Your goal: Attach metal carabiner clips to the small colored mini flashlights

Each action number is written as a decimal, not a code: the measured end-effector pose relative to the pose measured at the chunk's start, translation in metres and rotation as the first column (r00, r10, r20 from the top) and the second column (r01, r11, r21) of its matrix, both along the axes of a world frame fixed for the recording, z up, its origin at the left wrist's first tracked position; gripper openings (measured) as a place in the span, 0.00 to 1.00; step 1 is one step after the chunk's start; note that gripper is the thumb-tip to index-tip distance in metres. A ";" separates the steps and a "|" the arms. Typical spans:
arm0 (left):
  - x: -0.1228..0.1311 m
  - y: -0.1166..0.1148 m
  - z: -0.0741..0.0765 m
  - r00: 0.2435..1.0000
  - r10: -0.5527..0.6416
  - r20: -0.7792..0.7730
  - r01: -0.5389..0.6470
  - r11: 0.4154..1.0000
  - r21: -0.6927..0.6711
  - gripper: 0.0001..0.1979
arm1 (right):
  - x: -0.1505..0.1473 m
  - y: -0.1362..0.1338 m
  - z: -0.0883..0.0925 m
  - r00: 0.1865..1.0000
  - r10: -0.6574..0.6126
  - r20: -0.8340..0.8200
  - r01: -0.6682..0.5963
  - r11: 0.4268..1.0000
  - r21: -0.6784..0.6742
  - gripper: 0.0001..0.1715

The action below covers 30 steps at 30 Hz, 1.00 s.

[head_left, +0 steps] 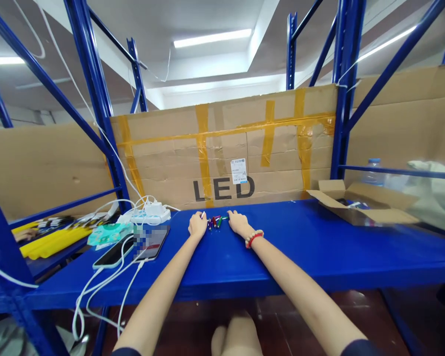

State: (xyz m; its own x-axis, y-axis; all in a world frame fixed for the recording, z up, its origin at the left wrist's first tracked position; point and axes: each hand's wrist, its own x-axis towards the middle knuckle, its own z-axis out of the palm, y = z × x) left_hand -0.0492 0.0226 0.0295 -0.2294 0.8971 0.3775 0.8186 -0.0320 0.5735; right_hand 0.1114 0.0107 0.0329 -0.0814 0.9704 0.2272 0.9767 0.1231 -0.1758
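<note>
Both my arms reach forward over the blue tabletop (222,267). My left hand (198,226) is closed around a thin, pen-like stick (202,215) whose pale end sticks up past the fingers. Between my hands lies a small cluster of shiny coloured pieces (214,222) in red, purple and green, too small to name surely. My right hand (239,224), with a beaded bracelet (253,238) on its wrist, has its fingers curled at the right end of this cluster. A slim green piece (224,218) reaches to its fingertips; what the fingers grip is hidden.
To the left lie a phone (114,253), a tablet (154,242), white charging cables (126,291) and a power strip (150,213). An open cardboard box (363,202) stands right. A taped cardboard panel (163,168) closes off the back between blue rack posts (344,99).
</note>
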 end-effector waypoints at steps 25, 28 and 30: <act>-0.012 0.007 -0.008 0.961 -0.184 0.207 0.193 0.981 -0.020 0.13 | 0.001 -0.012 -0.006 0.952 0.281 -0.124 -0.278 0.960 0.042 0.23; -0.008 0.005 -0.006 0.942 -0.230 0.246 0.240 0.971 -0.010 0.13 | 0.001 -0.010 -0.007 0.945 0.305 -0.120 -0.301 0.952 0.057 0.23; -0.006 0.005 -0.006 0.931 -0.259 0.258 0.269 0.963 -0.003 0.13 | 0.001 -0.010 -0.007 0.943 0.308 -0.124 -0.304 0.951 0.055 0.23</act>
State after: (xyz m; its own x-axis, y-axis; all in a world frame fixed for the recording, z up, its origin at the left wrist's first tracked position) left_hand -0.0554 0.0272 0.0235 -0.0658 0.9508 0.3026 0.6110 -0.2014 0.7656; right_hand 0.1124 0.0010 0.0263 -0.3409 0.8947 0.2887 0.8602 0.4207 -0.2882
